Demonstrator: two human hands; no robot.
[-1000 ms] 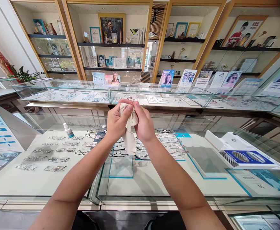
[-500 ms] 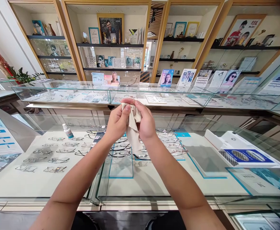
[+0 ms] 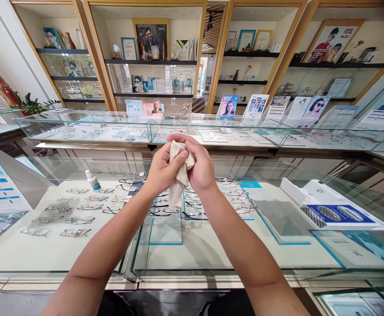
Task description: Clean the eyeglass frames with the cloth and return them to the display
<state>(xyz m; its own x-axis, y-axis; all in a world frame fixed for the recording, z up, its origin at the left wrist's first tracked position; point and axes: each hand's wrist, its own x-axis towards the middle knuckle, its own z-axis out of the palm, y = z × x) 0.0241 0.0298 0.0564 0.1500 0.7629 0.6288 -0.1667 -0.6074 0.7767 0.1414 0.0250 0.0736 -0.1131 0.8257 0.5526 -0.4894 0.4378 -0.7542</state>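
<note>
A: Head view: state the position of the hands.
B: The left hand (image 3: 162, 171) and right hand (image 3: 203, 169) are together, both clamped on a beige cloth (image 3: 176, 193). The left thumb lies across the folds; the lower end hangs free.
A: Locate the eyeglass frame.
B: The thin eyeglass frame (image 3: 183, 118) projects above the fingertips, seen against the far display case (image 3: 113, 143). Its lower part is hidden; exact finger contact cannot be determined.
A: Identify items on the worktop (image 3: 231, 259) side.
B: Below the hands, dark-rimmed eyeglasses (image 3: 163, 211) lie in rows. To the left, a white spray bottle (image 3: 93, 180) stands near further eyeglasses (image 3: 80, 219). To the right, a white-and-blue box (image 3: 339, 215) sits with its lid raised.
</note>
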